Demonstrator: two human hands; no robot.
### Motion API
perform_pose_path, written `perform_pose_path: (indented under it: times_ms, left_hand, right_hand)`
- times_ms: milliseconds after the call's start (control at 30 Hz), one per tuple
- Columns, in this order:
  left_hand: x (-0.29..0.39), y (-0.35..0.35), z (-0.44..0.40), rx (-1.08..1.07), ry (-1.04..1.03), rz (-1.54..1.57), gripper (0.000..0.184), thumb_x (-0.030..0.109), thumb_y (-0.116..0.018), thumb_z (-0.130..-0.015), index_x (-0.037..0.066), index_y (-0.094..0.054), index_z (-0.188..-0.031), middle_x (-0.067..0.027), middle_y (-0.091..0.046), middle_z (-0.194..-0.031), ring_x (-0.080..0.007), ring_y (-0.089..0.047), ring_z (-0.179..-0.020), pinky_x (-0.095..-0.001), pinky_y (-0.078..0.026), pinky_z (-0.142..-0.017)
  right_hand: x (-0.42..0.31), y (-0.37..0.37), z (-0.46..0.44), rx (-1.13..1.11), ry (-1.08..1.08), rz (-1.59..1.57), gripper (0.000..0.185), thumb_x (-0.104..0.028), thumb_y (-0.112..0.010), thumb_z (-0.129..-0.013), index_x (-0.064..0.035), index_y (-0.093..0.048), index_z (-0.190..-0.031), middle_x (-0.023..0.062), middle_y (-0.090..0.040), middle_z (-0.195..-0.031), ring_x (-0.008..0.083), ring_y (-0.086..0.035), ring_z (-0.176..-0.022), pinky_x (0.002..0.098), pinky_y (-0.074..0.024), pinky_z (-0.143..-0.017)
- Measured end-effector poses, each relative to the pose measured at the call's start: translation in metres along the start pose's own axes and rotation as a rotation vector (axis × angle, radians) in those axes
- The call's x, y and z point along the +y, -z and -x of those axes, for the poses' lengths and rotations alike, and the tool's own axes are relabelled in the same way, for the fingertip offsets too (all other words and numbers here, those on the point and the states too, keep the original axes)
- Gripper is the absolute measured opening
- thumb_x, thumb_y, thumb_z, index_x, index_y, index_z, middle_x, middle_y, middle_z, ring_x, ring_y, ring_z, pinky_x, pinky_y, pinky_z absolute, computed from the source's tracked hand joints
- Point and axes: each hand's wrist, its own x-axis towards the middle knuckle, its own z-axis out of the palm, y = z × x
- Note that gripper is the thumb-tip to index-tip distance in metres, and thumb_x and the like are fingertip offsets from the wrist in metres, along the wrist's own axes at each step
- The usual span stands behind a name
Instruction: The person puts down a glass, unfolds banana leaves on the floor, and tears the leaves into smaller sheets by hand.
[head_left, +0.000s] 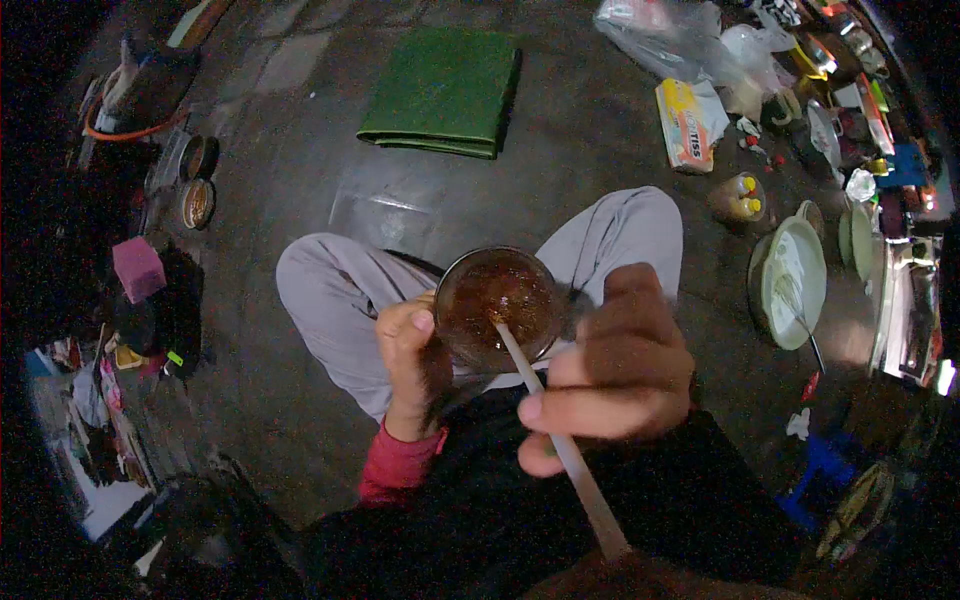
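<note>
Pale straw (587, 490) slants through the right grip (625, 375) into a cup (498, 250).

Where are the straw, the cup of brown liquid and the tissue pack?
Straw (574, 465): head view, on its pale shaft, below the fingers in the picture.
Cup of brown liquid (497, 249): head view, on its far rim.
Tissue pack (690, 126): head view, on its printed face.

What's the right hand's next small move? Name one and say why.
Most likely, steady the pale straw with the right hand: its fingers pinch the straw but look blurred, while the straw's lower end dips into the dark brown liquid and its upper end runs toward the bottom of the picture. The left hand grips the side of the round cup.
</note>
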Motion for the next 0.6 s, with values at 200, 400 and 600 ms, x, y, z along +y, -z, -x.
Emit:
perform_pose_path:
  times_ms: [200,400,600]
  left_hand:
    - [0.003,-0.028,-0.015,0.054,0.021,-0.074,0.027,0.02,-0.053,-0.079,-0.004,-0.057,-0.066,-0.0075,-0.057,-0.068,-0.0133,-0.049,-0.06,-0.0261,-0.038,-0.057]
    - [-0.026,-0.031,-0.045,0.032,0.068,-0.078,0.026,0.022,-0.053,-0.081,-0.001,-0.058,-0.07,-0.001,-0.053,-0.066,-0.0079,-0.046,-0.06,-0.0225,-0.036,-0.057]
    - [-0.069,-0.072,-0.124,-0.141,0.166,-0.374,0.025,0.024,-0.048,-0.087,0.001,-0.055,-0.08,-0.0023,-0.051,-0.075,-0.0106,-0.048,-0.073,-0.0242,-0.038,-0.067]
  right_hand:
    - [0.018,0.006,-0.015,0.007,-0.463,0.091,0.074,-0.036,-0.081,-0.054,-0.006,-0.05,-0.114,0.0101,-0.053,-0.111,0.0286,-0.049,-0.104,0.0373,-0.039,-0.086]
    - [0.062,0.005,0.027,-0.077,-0.887,-0.267,0.096,-0.026,-0.085,-0.049,-0.0047,-0.032,-0.127,0.0138,-0.048,-0.121,0.0264,-0.043,-0.117,0.0361,-0.035,-0.097]
    - [0.128,0.034,0.051,0.1,-0.973,-0.244,0.084,-0.007,-0.08,-0.057,-0.0051,-0.032,-0.125,0.0098,-0.05,-0.115,0.02,-0.049,-0.109,0.0321,-0.0395,-0.092]
